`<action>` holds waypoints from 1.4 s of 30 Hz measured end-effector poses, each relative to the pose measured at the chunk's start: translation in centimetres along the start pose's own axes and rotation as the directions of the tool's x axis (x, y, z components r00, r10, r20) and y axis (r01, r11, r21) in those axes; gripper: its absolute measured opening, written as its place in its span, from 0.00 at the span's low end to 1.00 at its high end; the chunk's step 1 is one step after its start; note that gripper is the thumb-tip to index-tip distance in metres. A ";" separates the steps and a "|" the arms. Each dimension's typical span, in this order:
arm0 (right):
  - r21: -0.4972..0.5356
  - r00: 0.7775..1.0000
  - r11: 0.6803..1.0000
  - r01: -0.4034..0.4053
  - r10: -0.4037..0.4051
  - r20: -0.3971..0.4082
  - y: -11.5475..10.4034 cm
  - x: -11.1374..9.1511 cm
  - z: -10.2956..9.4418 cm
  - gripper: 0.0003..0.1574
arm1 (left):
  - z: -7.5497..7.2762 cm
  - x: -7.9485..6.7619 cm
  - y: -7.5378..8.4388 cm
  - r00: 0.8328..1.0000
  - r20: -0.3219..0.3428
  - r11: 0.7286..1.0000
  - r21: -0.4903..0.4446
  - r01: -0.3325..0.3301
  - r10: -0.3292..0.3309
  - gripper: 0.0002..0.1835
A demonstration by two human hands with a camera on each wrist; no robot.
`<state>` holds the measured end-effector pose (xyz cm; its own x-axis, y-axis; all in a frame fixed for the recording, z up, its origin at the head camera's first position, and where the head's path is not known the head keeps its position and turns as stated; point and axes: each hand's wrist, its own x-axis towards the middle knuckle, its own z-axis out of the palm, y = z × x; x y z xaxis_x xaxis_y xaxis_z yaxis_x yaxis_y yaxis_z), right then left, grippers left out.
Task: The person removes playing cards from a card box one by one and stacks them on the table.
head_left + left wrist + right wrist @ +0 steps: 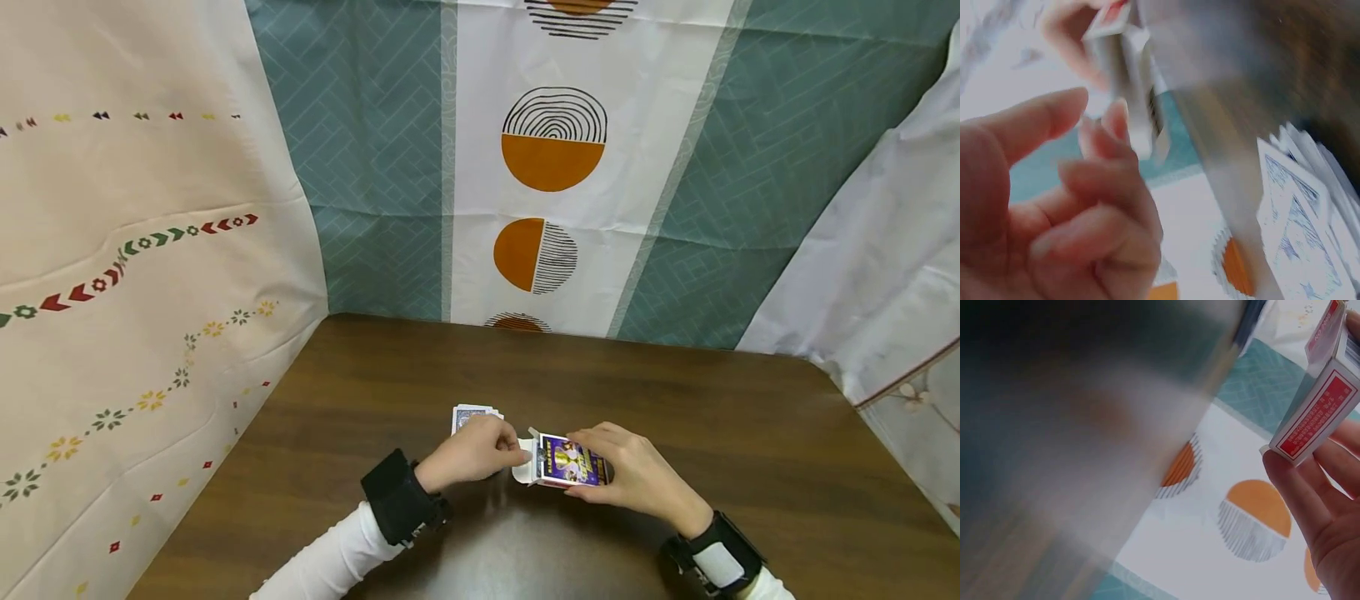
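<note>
My right hand (637,471) grips a small playing card box (573,461), thumb on the near side and fingers on the far side. The box has a purple face with a gold trophy, and a red panel shows on its side in the right wrist view. Its white end flap (523,471) sticks out toward my left hand (476,452), whose fingertips overlap the flap in the head view. In the left wrist view the left thumb and loosely bent fingers stand apart with nothing between them. A loose stack of blue-backed playing cards (1300,231) lies beside the left hand, partly hidden by it in the head view.
The brown wooden table (390,358) carries the cards. Behind it hangs a teal and white curtain (375,167) with orange circles. A cream patterned cloth (112,333) borders the left side and a white cloth (885,250) the right. Black bands (405,500) circle both wrists.
</note>
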<state>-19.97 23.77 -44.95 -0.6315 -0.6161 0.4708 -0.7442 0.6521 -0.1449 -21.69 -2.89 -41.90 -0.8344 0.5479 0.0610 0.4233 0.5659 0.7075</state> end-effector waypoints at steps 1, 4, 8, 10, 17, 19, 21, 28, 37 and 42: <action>0.009 1.000 1.000 0.006 -0.006 -0.006 -0.2 0.1 -0.1 0.39 | 0.5 0.0 0.5 1.000 -0.007 1.000 0.011 0.001 -0.001 0.15; 0.028 1.000 0.999 0.022 -0.022 -0.021 -0.7 0.4 -0.3 0.38 | 1.6 0.0 1.3 0.998 -0.058 0.998 0.052 0.041 -0.038 0.19; 0.034 0.999 0.999 0.028 -0.027 -0.031 -1.1 0.4 -0.6 0.38 | 2.3 0.3 1.1 0.998 -0.047 0.999 0.020 0.047 -0.046 0.17; 0.026 0.999 0.999 0.028 -0.028 -0.036 -1.1 0.4 -0.7 0.38 | 2.3 0.6 0.8 0.998 -0.009 0.997 -0.056 0.059 -0.059 0.15; 0.001 0.999 1.000 0.019 -0.019 -0.040 -0.6 0.2 -0.7 0.38 | 1.2 1.0 -0.9 0.962 0.211 0.897 -0.368 0.244 -0.175 0.09; -0.002 0.999 1.000 0.012 -0.012 -0.037 -0.5 0.2 -0.8 0.38 | 0.8 0.9 -1.4 0.948 0.261 0.851 -0.443 0.283 -0.180 0.09; -0.004 0.999 1.000 0.003 -0.004 -0.032 -0.3 0.2 -0.8 0.39 | 0.1 0.6 -1.8 0.943 0.291 0.809 -0.507 0.297 -0.164 0.10; -0.002 0.999 1.000 -0.002 0.002 -0.036 -0.2 0.1 -1.0 0.39 | -2.8 -0.2 -3.6 0.949 0.311 0.764 -0.601 0.234 -0.046 0.20; -0.007 0.999 1.000 -0.011 0.011 -0.036 -0.2 -0.2 -0.8 0.39 | -5.5 -0.8 -5.8 0.964 0.258 0.734 -0.642 0.221 -0.065 0.20; -0.005 0.999 0.999 -0.035 0.034 -0.014 -0.4 -0.3 -0.9 0.39 | -5.9 -0.4 -7.3 0.965 0.155 0.760 -0.595 0.262 -0.212 0.16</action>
<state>-19.32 24.13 -44.22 -0.6537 -0.5870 0.4777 -0.7208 0.6752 -0.1568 -26.51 -10.92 -42.93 -0.8403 0.5039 -0.2002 -0.1073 0.2074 0.9724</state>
